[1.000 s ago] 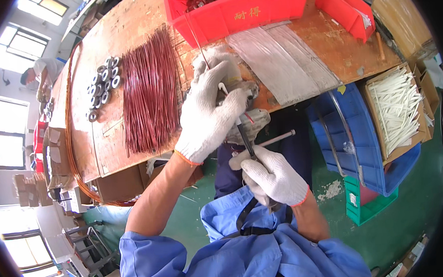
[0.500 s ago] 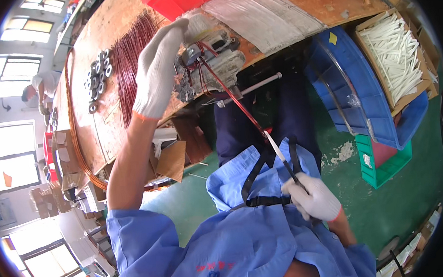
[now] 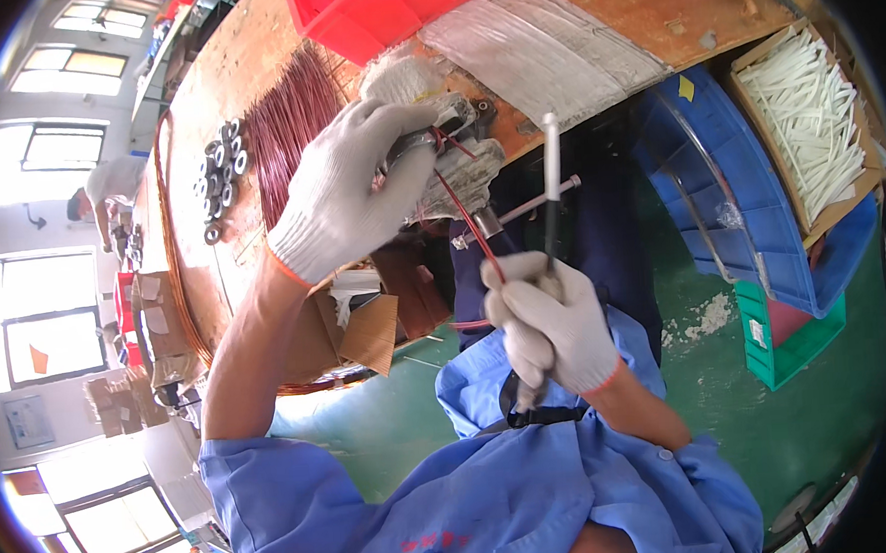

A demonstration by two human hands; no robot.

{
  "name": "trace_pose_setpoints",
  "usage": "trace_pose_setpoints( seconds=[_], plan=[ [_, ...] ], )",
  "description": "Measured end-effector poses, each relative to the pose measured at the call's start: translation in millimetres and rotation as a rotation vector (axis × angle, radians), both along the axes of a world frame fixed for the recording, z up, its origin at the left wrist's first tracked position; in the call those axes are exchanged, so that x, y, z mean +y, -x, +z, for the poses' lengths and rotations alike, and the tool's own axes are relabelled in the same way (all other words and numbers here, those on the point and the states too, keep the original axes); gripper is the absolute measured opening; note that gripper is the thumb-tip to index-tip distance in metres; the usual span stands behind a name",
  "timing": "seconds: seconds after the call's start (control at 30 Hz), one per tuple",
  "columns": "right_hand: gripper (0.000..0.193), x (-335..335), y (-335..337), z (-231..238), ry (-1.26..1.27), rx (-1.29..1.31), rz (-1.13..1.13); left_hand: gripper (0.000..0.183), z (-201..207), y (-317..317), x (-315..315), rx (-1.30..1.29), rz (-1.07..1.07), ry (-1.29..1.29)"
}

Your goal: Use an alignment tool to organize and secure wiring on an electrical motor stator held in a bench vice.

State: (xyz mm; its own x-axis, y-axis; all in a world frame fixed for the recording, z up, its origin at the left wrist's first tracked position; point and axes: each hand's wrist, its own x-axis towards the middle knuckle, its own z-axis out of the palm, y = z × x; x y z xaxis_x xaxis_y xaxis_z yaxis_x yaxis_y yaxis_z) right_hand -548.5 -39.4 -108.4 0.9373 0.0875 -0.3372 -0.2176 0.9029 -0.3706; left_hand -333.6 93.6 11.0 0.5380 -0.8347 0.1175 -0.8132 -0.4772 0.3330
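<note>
Left hand (image 3: 353, 191) half curled, thumb and fingers around grey part (image 3: 414, 143) at table (image 3: 644, 4) edge. Right hand (image 3: 556, 326), nearer body than table, closed on red wire (image 3: 489, 255) and white-tipped tool (image 3: 551, 161). Best: wire taut, tip clear.

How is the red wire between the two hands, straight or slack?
Straight: the wire runs from beside the left hand to the right hand without visible sag.

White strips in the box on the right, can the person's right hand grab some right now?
Probably not: the right hand is full, holding red wire and a white-tipped tool. Nothing seems to cover the white strips, though.
</note>
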Motion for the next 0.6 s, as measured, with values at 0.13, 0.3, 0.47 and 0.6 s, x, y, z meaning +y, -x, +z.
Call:
trace_pose_setpoints(
  seconds=[0.13, 0.3, 0.47, 0.6],
  plan=[
    [0.026, -29, 19, 43, 0.284, 0.018, -0.028, 0.064, 3, 11, -5, -0.259, -0.110, -0.050],
    [0.030, -50, 19, 57, 0.370, -0.087, -0.042, 0.066, 5, 19, -48, -0.522, -0.261, 0.113],
    [0.040, -62, 16, 43, 0.307, -0.125, -0.353, 0.043, 10, -21, -86, -0.470, -0.416, -0.074],
    [0.028, -52, 29, 12, 0.414, -0.095, 0.153, 0.042, -3, -56, -82, 0.082, -0.057, -0.067]
  ],
)
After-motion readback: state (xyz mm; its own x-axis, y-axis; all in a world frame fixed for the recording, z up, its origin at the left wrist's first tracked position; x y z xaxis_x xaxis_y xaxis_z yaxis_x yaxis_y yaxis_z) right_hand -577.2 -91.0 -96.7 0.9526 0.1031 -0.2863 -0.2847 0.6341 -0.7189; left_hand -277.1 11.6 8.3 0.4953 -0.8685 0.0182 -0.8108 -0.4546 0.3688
